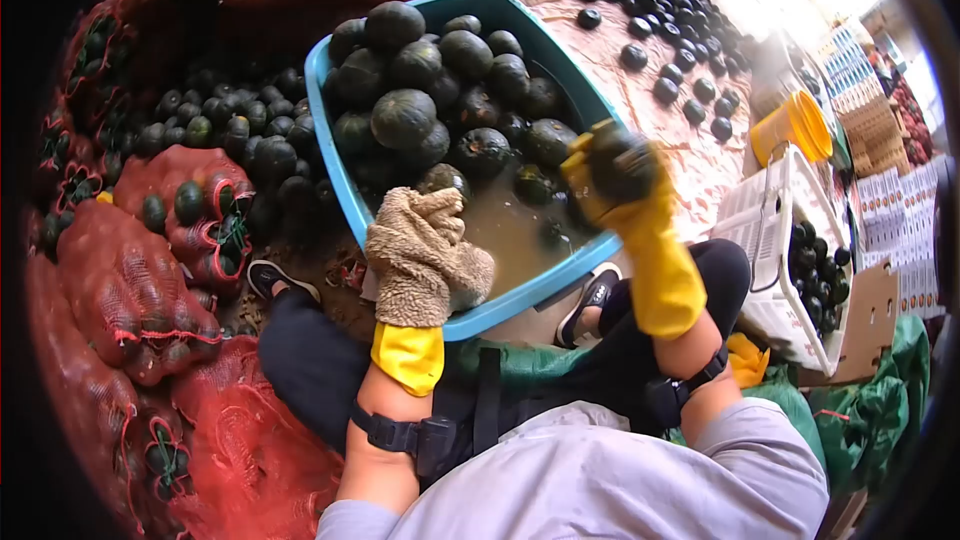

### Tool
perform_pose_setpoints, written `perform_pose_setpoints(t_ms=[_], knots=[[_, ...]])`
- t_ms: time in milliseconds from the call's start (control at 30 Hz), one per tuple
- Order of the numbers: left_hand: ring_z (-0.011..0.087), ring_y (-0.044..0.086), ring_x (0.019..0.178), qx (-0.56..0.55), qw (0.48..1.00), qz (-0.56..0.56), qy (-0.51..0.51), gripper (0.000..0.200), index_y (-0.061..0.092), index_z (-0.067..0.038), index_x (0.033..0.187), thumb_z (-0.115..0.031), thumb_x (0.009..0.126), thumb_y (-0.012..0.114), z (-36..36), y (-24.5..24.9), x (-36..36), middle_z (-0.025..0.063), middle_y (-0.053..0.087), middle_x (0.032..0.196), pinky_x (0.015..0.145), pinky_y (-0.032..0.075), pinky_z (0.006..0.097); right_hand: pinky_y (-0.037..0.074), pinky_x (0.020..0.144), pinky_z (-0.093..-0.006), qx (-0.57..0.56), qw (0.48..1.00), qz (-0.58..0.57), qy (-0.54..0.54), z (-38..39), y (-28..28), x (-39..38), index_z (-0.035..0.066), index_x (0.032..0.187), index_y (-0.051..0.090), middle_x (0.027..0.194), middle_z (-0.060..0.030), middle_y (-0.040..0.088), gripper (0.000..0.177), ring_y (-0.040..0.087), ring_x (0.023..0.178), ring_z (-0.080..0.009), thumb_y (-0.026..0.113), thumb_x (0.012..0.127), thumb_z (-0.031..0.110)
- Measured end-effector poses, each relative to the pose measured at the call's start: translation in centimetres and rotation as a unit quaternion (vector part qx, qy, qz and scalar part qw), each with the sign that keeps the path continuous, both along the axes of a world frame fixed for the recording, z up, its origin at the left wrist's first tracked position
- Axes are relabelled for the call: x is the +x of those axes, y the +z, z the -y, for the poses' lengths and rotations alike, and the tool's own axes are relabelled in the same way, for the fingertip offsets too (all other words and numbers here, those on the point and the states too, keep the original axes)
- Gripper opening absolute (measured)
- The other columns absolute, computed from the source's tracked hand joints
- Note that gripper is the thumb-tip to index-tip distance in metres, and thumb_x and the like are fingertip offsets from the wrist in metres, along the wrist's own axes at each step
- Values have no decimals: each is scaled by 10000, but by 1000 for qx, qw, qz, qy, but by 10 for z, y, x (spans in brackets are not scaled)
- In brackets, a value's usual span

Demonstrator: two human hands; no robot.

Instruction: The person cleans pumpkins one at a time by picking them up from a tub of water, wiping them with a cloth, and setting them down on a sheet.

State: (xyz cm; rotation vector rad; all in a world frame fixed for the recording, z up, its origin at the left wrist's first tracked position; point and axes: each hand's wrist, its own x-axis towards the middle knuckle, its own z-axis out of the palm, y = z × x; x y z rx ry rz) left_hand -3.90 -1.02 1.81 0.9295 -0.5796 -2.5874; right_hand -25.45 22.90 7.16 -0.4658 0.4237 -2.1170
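Note:
My right hand (607, 180), in a yellow rubber glove, grips a dark green kabocha squash (622, 162) above the right side of the blue tub (335, 165); both are blurred by motion. My left hand (425, 255) wears a fuzzy brown cloth mitt over another yellow glove. Its thumb side is spread from the loosely bent fingers, and no squash shows in it. It hovers over the tub's near-left rim, close to a wet squash (443, 180). Heaped squashes (403, 118) fill the tub's far part, with murky water (510, 240) nearer me.
Red mesh sacks (140, 285) of squashes crowd the left, beside a loose pile (230, 115). Many squashes (665, 90) lie on a pale sheet at the far right. A white crate (765, 205) holding dark produce, a yellow bucket (792, 128) and cardboard boxes (895, 230) stand right.

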Motion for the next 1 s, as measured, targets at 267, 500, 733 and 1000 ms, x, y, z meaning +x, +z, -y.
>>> perform_pose_setpoints(t_ms=[267, 500, 733, 1000], knots=[[194, 599, 754, -123, 992, 6, -20, 361, 702, 30, 1240, -242, 1093, 515, -13, 6, 5, 107, 697, 1015, 609, 496, 327, 505, 1155, -435, 114, 863, -208, -446, -82, 71, -54, 8, 1544, 505, 1538, -190, 554, 555, 592, 1367, -322, 568, 1112, 350], [170, 432, 580, 25, 994, 105, -28, 242, 716, -67, 966, -293, 1028, 654, -19, 38, -16, -13, 420, 684, 493, 310, 330, 632, 902, -423, 596, 242, -730, 230, 65, -44, 36, 196, 1383, 754, 1216, -108, 803, 630, 776, 1099, -330, 849, 822, 466], [172, 429, 566, 67, 991, 115, -17, 187, 712, -79, 983, -249, 1031, 651, -15, 35, -20, -14, 442, 694, 482, 303, 333, 613, 908, -349, 581, 213, -730, 289, 49, -184, 4, 170, 1101, 866, 1138, -38, 812, 330, 778, 1072, -254, 876, 795, 292], [179, 446, 572, -85, 993, 75, -23, 200, 714, -71, 1078, -259, 1061, 649, -21, 20, -10, 2, 465, 714, 490, 324, 342, 576, 1004, -504, 575, 367, -699, 214, 40, -27, 11, 211, 1526, 618, 1280, -238, 707, 843, 701, 1164, -461, 878, 778, 499]])
